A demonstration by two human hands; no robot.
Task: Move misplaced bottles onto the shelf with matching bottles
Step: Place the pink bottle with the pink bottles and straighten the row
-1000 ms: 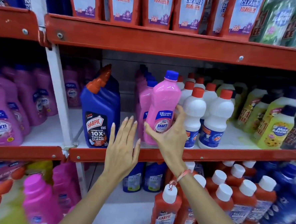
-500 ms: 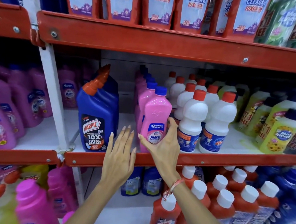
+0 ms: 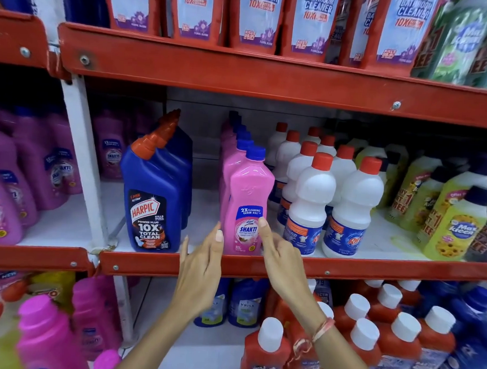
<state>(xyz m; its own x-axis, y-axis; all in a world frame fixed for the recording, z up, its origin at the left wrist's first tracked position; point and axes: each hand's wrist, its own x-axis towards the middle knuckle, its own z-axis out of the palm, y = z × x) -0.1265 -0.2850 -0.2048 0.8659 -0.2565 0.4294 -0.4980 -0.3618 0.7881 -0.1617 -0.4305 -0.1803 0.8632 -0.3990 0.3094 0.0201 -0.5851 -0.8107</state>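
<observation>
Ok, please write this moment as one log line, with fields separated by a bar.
step: placing | pink bottle: upright at front of pink row | right hand: open, fingertip on label | left hand: open beside bottle

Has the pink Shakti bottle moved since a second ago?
Yes. The pink Shakti bottle came down from above the red shelf lip and now stands on it, fronting its matching row.

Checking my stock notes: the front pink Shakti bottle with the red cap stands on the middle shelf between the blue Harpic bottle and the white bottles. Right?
Not quite: the head view shows the pink Shakti bottle has a blue cap, not red. The rest holds: it stands on the middle shelf between the blue Harpic bottle and the white bottles, which carry the red caps.
</observation>
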